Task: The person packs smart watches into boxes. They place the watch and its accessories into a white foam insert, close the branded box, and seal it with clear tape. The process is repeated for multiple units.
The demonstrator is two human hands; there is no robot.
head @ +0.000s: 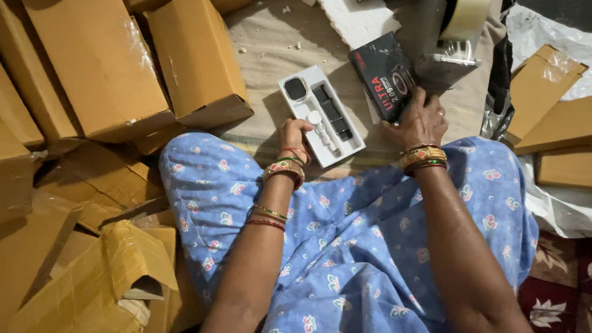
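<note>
Item: white tray (346, 153) with smartwatch (295, 89), strap, on floor mat by knees | left hand (294, 135) fingers pinch tray's near edge | right hand (420, 120) fingers clasp black box (382, 75) | risk: tilted tray may spill loose parts.

Blue floral-print garment (352, 264), white tray (320, 114), black box (382, 74), brown cardboard boxes (98, 56), maroon leaf-patterned rug (571, 283).

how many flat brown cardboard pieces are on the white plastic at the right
3: one at the top, one below it, and one lowest by the frame's right edge. More may lie hidden beneath.
</note>
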